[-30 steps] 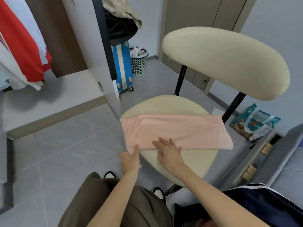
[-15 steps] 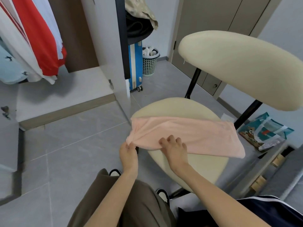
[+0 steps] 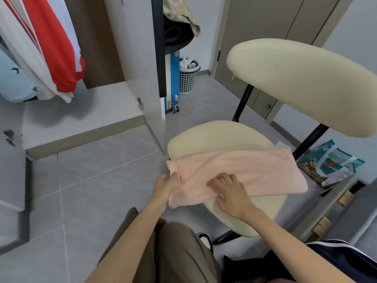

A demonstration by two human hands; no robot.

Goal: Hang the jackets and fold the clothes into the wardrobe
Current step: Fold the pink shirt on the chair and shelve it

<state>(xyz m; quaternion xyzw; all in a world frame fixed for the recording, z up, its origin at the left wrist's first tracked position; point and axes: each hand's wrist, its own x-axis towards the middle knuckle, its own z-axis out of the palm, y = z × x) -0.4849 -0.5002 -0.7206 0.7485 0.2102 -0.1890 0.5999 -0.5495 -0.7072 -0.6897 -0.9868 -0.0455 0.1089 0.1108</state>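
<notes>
From the head camera, looking down, a folded pink garment (image 3: 255, 170) lies as a long band across the front of a cream chair seat (image 3: 216, 135). Its left end hangs past the seat edge over the grey tiled floor (image 3: 91, 190), and its right end reaches beyond the seat's right side.

The left hand (image 3: 166, 185) grips the bunched left end of the garment, thumb on top and fingers beneath, so that this end is lifted off the seat. The right hand (image 3: 230, 190) sits knuckles-up on the garment's near edge, with its fingers curled and the fabric pinched against the thumb.

Above the seat, the padded cream backrest (image 3: 295, 84) stands on black struts.

To the left is the open wardrobe (image 3: 81, 111), where a red-and-white jacket (image 3: 55, 48) hangs with a pale blue garment (image 3: 12, 82) beside it. Past the wardrobe's side panel stand a blue suitcase (image 3: 172, 82) and a perforated basket (image 3: 187, 79).

A teal printed bag (image 3: 330, 164) lies to the right of the chair. A dark navy garment with a white stripe (image 3: 336, 260) lies at the lower right. The person's khaki trousers (image 3: 173, 258) fill the bottom centre.
</notes>
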